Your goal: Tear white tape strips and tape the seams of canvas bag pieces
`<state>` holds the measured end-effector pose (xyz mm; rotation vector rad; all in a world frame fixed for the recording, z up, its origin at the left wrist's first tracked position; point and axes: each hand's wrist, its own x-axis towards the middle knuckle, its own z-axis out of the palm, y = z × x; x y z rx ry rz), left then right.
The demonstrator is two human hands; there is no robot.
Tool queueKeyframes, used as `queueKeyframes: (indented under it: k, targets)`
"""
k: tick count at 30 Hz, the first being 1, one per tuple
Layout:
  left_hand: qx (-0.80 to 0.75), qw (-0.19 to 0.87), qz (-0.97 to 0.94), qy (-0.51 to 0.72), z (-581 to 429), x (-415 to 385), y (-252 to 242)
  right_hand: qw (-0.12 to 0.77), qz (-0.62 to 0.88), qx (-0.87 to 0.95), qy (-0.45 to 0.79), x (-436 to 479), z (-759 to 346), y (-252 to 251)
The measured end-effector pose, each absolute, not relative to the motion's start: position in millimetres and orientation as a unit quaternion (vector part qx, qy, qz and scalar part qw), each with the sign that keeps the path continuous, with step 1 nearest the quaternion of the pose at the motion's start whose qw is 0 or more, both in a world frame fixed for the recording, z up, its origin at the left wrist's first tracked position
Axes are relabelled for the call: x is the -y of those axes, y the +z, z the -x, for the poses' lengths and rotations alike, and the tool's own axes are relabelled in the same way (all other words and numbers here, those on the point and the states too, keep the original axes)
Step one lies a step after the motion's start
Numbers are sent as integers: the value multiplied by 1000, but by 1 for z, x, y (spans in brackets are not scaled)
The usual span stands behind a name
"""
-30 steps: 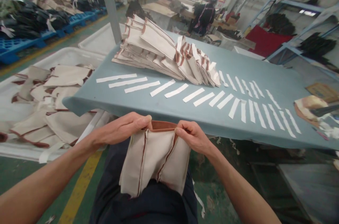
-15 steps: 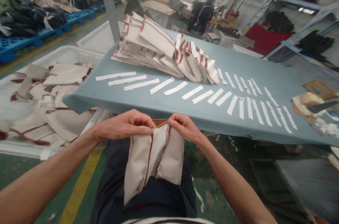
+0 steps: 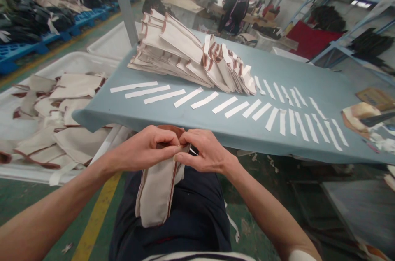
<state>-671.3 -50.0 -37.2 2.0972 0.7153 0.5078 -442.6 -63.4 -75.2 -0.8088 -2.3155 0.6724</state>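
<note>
My left hand (image 3: pixel 145 150) and my right hand (image 3: pixel 205 152) meet above my lap, both pinching the top edge of a cream canvas bag (image 3: pixel 157 191) with brown trim. The bag is folded narrow and hangs down over my dark trousers. Just beyond my hands is the front edge of a blue-grey table (image 3: pixel 308 84). A fanned stack of the same folded bags (image 3: pixel 185 57) lies on it, with a row of several white strips (image 3: pixel 234 108) laid out in front.
A white bin (image 3: pixel 77 63) at the left holds several loose canvas bags (image 3: pixel 52 121). A yellow floor line (image 3: pixel 92 220) runs under my left arm. A person (image 3: pixel 236 10) works at a far table. Shelves and dark bundles stand at the right; papers (image 3: pixel 367 119) lie on the table's right end.
My hands have come together, folding the bag's two sides inward so that it went from spread wide to a narrow fold.
</note>
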Motion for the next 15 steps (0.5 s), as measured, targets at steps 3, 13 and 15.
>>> queueKeyframes:
  k: [3,13,15]
  targets:
    - [-271,337,-874,223,670,56,-29,272,310,868,276,57,449,-77]
    - [-296,287,-882,230,667,56,-33,261,346,792,431,61,439,-66]
    - [-264,274,-892,244,664,56,-33,266,341,743,511,62,437,-62]
